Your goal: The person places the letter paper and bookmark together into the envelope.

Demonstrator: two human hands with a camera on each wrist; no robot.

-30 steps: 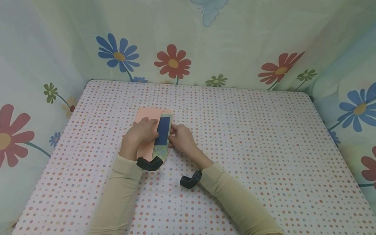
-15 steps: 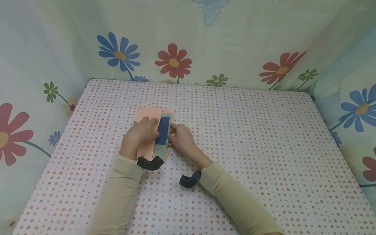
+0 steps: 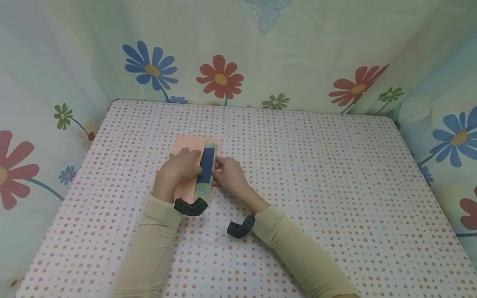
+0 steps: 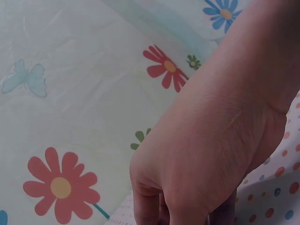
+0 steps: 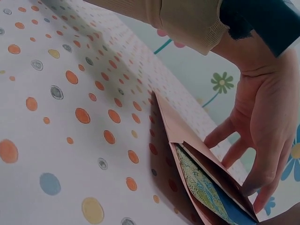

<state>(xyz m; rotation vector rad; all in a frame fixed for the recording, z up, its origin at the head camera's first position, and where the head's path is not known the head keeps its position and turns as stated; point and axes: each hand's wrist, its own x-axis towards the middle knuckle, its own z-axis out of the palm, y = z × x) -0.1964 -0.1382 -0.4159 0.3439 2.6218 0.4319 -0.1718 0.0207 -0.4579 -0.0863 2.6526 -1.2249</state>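
Observation:
A pink envelope [image 3: 187,142] lies on the table with its mouth to the right. Partly inside it is a flat card [image 3: 206,165], green-patterned with a dark blue panel. My left hand [image 3: 177,169] holds the envelope's upper layer, thumb at the mouth. With its fingertips, my right hand [image 3: 231,177] pinches the card's outer edge. The right wrist view shows the envelope [image 5: 171,119] gaping, the card [image 5: 199,180] between its layers, and my left hand [image 5: 267,126] over it. In the left wrist view, the left hand [image 4: 201,150] hides what its fingertips touch.
The table [image 3: 323,172] has a white cover with coloured dots. Flower-printed curtains [image 3: 302,48] stand behind it and at both sides. Black curved pieces [image 3: 190,207] sit at both wrists.
The card has slid a little left, deeper into the envelope, and less of it shows. My right hand has shifted slightly left with it. My left hand has stayed in place.

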